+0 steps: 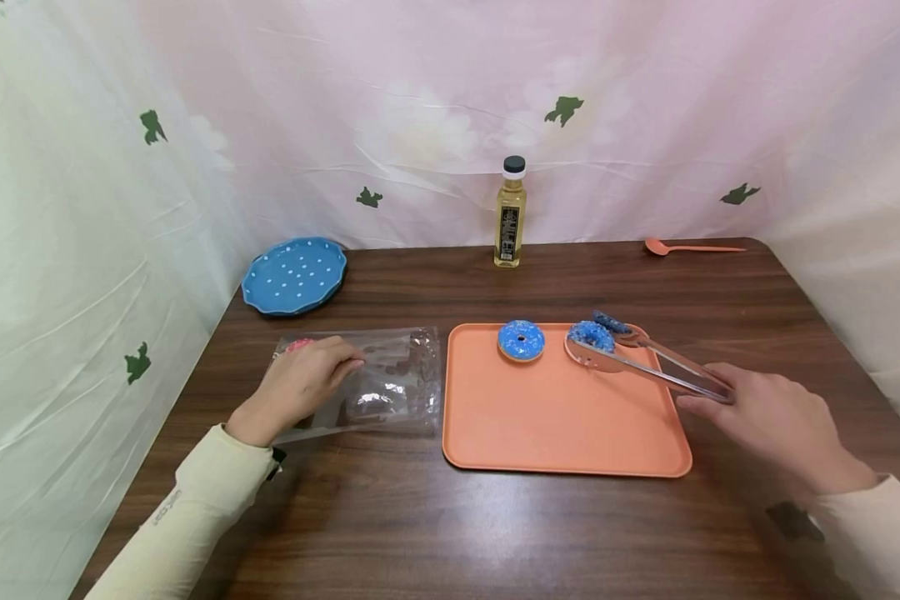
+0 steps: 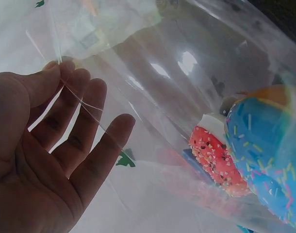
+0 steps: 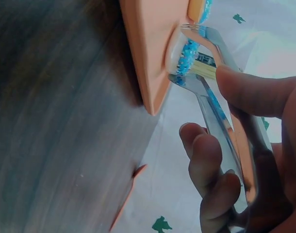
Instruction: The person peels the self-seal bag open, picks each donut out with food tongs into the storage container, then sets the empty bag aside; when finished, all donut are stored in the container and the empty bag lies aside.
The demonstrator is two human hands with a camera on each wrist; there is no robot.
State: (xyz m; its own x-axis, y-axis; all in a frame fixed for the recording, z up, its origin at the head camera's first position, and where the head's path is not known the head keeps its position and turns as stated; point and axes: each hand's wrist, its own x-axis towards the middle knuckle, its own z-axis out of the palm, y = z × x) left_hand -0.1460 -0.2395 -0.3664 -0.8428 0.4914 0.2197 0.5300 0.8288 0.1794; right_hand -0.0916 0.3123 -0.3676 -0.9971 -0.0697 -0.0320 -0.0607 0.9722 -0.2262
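My left hand (image 1: 300,383) pinches the edge of a clear plastic bag (image 1: 416,392) between thumb and index finger, left of the tray. Through the film, the left wrist view shows a red doughnut (image 2: 218,160) and a blue doughnut with sprinkles (image 2: 262,145). In my right hand (image 1: 780,421) are metal tongs (image 1: 667,379), held by their arms. Their two ends stand either side of a blue-topped doughnut (image 1: 591,334) at the back right of the orange tray (image 1: 555,425). Another blue doughnut (image 1: 508,340) lies on the tray to its left.
A blue plate with white dots (image 1: 288,279) sits at the table's back left. Behind the tray stands a bottle of yellow liquid (image 1: 510,225) with a dark cap. An orange spoon (image 1: 690,247) lies at the back right, near the hanging cloth.
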